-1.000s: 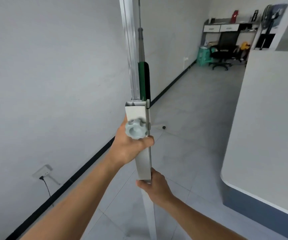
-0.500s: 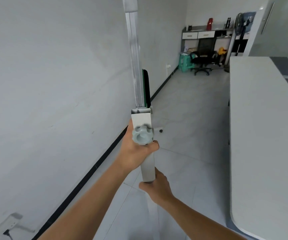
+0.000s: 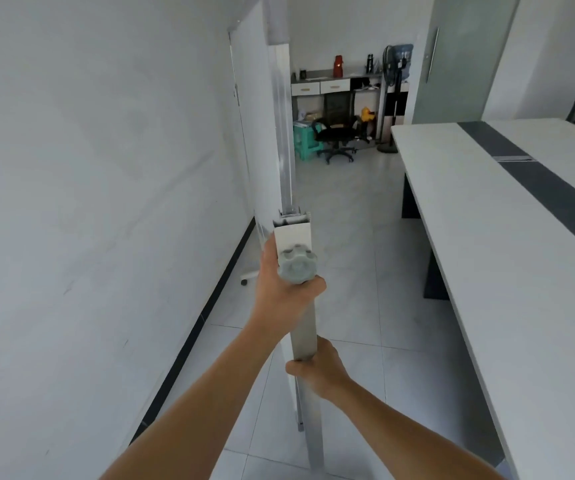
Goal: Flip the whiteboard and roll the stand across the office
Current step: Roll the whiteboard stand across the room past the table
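- Left hand was wrapped around the stand upright just under the locking knob; right hand clamped it lower down, likely for steering leverage.
- Whiteboard was edge-on, in the aisle between wall and long table.
- Far caster sat on the tiles.

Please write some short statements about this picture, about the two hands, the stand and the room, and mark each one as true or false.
1. The left hand grips the stand post just under the grey knob. True.
2. The right hand holds the post above the left hand. False: it holds the post lower down.
3. A long table stands to the right of the stand. True.
4. A black office chair is at the far end of the room. True.
5. The stand lies flat on the floor. False: its post is upright.
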`<state>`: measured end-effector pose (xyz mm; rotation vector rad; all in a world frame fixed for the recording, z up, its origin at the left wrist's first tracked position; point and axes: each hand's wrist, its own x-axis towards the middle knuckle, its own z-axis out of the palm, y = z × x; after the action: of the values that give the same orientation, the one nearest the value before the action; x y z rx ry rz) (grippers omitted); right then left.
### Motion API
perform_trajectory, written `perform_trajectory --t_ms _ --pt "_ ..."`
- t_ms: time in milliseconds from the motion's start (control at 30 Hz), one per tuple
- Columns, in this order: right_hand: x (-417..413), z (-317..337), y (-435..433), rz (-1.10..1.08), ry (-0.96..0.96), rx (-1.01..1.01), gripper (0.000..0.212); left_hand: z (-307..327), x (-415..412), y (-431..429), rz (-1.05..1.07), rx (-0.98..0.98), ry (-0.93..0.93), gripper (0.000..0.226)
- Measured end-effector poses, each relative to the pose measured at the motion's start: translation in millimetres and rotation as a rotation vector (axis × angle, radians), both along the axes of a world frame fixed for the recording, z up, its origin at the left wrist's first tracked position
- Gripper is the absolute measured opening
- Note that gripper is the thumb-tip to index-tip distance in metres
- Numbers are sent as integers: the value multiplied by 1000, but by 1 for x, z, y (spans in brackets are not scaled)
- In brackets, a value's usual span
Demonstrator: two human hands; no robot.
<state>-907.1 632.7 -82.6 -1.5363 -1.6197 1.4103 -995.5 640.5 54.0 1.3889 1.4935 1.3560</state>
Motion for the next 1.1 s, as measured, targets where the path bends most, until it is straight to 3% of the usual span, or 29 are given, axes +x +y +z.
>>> perform_trajectory --t_ms 167,433,767,933,1100 --pt "-24 0 74 -23 14 5 33 4 -23 74 -27 8 2 63" --pt "-56 -17 217 -34 25 62 30 0 -54 214 -30 7 10 24" --pt "-82 -15 415 -43 21 65 42 6 -74 410 -33 -56 -2 19" --pt "-88 -13 506 -80 26 86 28 3 -84 508 -89 -43 -21 20" --pt "-96 -14 609 -172 45 67 29 -2 -91 620 -150 -13 -14 26"
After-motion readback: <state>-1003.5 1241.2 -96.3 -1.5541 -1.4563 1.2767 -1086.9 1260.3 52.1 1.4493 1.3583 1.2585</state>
